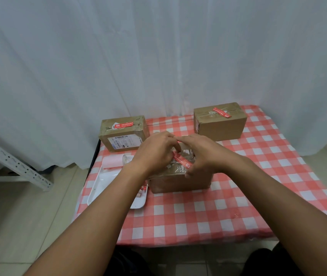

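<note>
A taped brown cardboard box (178, 181) stands in the middle of the red-and-white checked table (208, 216). A red label strip (181, 160) runs across its top. My left hand (154, 154) lies over the box's top left, its fingers curled and pinching at the far end of the red strip. My right hand (200, 154) curls over the top right side of the box, with the thumb at the near top edge and the fingers over the far edge. The box's far side is hidden by both hands.
Two more taped boxes stand behind: one at the back left (124, 134) with a shipping label, one at the back right (220, 121). A white tray (103, 182) with a pink sheet (113, 161) and paper scraps lies left of the middle box. White curtain behind; metal rack (13, 162) at left.
</note>
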